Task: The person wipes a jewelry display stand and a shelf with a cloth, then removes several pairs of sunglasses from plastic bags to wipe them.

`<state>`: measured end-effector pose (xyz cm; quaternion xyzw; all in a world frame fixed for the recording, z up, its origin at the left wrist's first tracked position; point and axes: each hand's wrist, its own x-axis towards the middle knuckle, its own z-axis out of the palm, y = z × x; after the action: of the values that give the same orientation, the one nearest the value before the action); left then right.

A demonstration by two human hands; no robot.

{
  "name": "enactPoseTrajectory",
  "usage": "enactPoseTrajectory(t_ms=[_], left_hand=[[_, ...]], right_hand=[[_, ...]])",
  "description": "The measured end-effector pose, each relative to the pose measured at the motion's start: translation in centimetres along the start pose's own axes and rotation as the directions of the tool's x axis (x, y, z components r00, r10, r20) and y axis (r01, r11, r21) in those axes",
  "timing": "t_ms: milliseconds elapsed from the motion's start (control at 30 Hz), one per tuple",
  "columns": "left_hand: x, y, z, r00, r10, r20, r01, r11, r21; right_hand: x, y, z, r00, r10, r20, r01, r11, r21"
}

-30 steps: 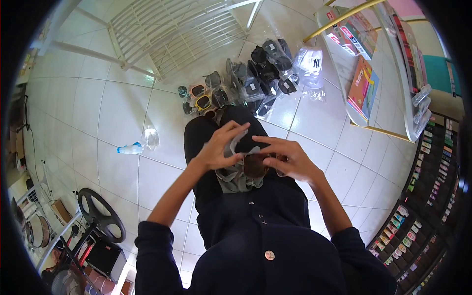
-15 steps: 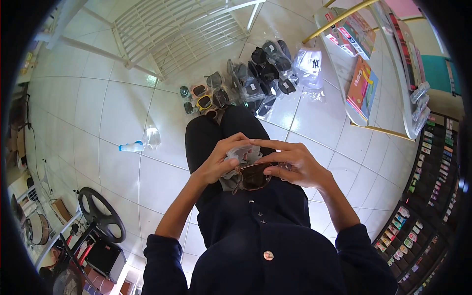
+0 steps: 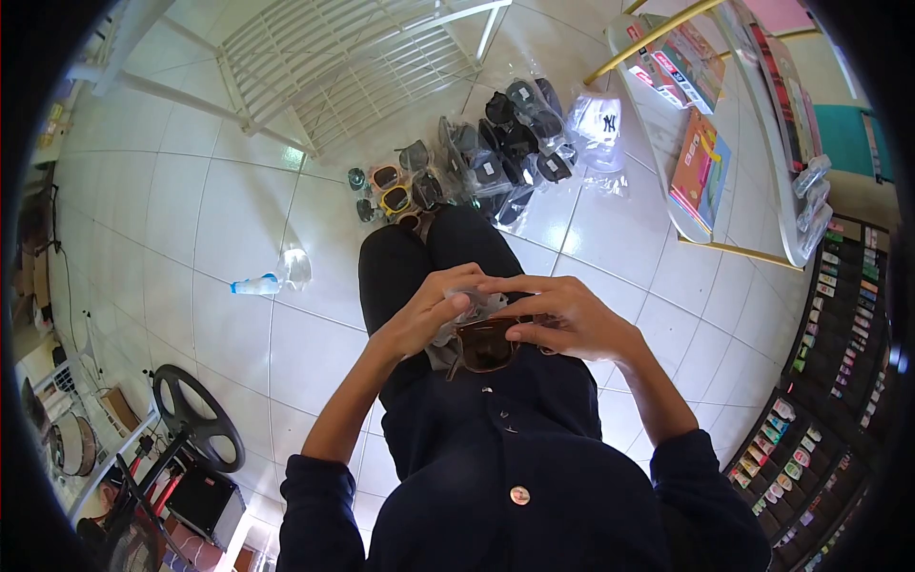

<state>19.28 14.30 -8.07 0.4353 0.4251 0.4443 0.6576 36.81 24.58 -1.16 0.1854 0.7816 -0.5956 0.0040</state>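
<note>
Brown-tinted sunglasses [image 3: 488, 345] are above my lap, gripped between the thumb and fingers of my right hand [image 3: 572, 319]. My left hand [image 3: 424, 310] pinches a crumpled clear plastic bag [image 3: 459, 329], which lies beside and partly behind the glasses. The fingertips of both hands come close together over the bag. One thin temple arm of the glasses points down toward my left side. The other end of the frame is hidden by my right fingers.
Several sunglasses [image 3: 394, 198] and dark bagged items [image 3: 519, 138] lie on the floor past my knees, beside a bagged white cap [image 3: 599, 124]. A white rack [image 3: 334, 67] stands ahead, a bottle [image 3: 255, 284] lies left, and a book shelf [image 3: 643, 95] stands right.
The sunglasses and my right hand have shifted slightly to the left. My left thumb has moved a little up and right over the bag.
</note>
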Motion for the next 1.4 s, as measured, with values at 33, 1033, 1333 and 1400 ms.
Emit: enactPoseTrajectory(t_ms=[33, 1033, 1333, 1400], left_hand=[[0.0, 0.0, 0.0, 1.000, 0.000, 0.000, 0.000, 1.000, 0.001], [-1.3, 2.5, 0.6, 0.919, 0.098, -0.383, -0.198, 0.952, -0.231], [-0.4, 4.4, 3.1, 0.780, 0.158, -0.605, -0.206, 0.979, -0.010], [0.0, 4.4, 4.0, 0.777, 0.136, -0.615, -0.212, 0.976, -0.051]], right_hand=[[0.2, 0.1, 0.0, 0.998, 0.025, 0.051, -0.026, 1.000, 0.017], [-0.3, 2.5, -1.7, 0.992, -0.001, -0.127, 0.082, 0.768, 0.635], [-0.3, 1.9, -0.5, 0.977, 0.083, -0.197, 0.084, 0.698, 0.711], [-0.1, 1.0, -0.2, 0.971, 0.163, -0.177, 0.023, 0.669, 0.743]])
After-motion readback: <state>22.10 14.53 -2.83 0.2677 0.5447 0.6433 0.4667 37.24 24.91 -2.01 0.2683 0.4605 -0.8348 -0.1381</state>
